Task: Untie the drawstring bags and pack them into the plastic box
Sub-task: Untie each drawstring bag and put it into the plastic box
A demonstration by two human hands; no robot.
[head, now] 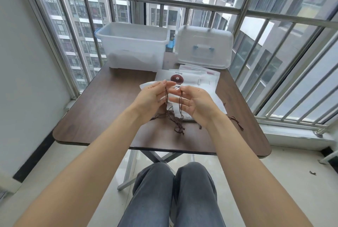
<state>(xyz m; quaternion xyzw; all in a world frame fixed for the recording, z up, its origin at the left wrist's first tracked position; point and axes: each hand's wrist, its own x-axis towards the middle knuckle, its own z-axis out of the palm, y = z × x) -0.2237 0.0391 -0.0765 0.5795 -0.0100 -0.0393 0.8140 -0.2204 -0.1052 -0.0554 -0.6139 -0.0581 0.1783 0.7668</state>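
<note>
The left hand [152, 97] and right hand [193, 103] each pinch a strand of the brown drawstring [180, 107] between thumb and fingertips, lifted above the white drawstring bags [218, 105] piled at the table's [102, 109] middle. Beyond them, the open plastic box [133, 44] stands at the far edge towards the left corner, its lid [204, 46] beside it towards the right corner.

Box [133, 44] open-topped; lid [204, 47] beside, upright.
</note>
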